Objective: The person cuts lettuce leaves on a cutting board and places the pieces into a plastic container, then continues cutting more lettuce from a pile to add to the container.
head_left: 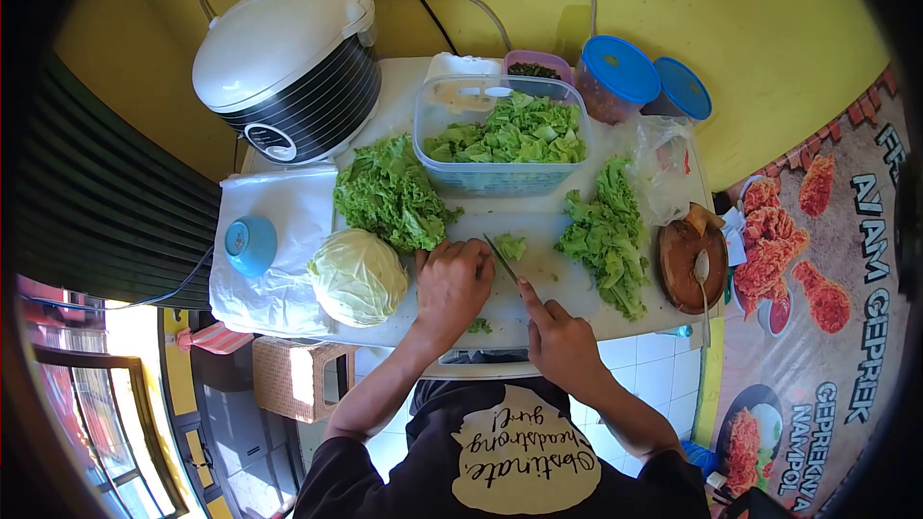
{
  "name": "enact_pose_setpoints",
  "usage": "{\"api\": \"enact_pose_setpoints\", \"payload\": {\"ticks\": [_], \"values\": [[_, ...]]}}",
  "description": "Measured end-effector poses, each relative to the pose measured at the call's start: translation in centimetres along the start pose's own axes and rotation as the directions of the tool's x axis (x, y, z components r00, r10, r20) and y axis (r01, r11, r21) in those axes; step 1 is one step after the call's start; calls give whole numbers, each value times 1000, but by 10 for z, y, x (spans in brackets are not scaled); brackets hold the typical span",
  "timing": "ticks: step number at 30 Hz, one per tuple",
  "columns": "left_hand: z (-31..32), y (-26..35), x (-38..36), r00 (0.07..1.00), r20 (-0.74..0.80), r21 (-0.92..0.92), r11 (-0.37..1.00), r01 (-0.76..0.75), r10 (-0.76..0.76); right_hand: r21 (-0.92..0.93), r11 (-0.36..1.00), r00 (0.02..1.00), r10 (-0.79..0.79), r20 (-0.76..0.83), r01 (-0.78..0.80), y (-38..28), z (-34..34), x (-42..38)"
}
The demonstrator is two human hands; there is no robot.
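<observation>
My right hand (560, 341) is closed around the handle of a knife (501, 259), its blade slanting up and left over the white cutting board (538, 274). Close to the blade's left side is my left hand (454, 286), fingers curled down on the board; what lies under them is hidden. A small cut lettuce piece (511, 247) rests just right of the blade. Beyond my left hand sits a leafy lettuce bunch (389, 192), with a round cabbage (358, 277) beside my wrist. More lettuce (611, 240) lies to the right of the knife.
Cut lettuce fills part of a clear plastic container (500, 178) behind the board. Left stand a rice cooker (288, 67) and a blue bowl (251, 245) on plastic bags (279, 303). Right are a clay mortar (678, 279) with a spoon (703, 267) and blue-lidded tubs (620, 70).
</observation>
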State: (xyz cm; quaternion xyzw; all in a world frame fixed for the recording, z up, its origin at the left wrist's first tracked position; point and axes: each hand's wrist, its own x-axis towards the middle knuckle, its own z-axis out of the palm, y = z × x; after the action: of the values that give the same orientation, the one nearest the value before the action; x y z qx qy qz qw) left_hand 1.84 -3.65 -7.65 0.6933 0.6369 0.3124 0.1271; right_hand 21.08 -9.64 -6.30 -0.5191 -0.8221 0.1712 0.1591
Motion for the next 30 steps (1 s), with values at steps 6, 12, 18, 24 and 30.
{"api": "enact_pose_setpoints", "payload": {"ticks": [6,12,18,24,30], "values": [[0,-1,-3,1000,-11,-36,999,-11,10,-34,999,999,-23,48,24,12,-9,-38],[-2,0,-2,995,-33,-73,993,-93,91,143,989,990,-6,-142,27,9,-5,-34],[-22,2,-13,994,25,-44,993,-108,109,231,973,992,43,-122,-14,-1,-5,-25],[-39,-2,-31,988,-22,-20,988,-155,154,108,993,998,-45,-50,50,6,9,-25],[-36,-3,-41,994,47,25,995,-102,101,74,997,991,28,-135,-18,16,7,-12]]}}
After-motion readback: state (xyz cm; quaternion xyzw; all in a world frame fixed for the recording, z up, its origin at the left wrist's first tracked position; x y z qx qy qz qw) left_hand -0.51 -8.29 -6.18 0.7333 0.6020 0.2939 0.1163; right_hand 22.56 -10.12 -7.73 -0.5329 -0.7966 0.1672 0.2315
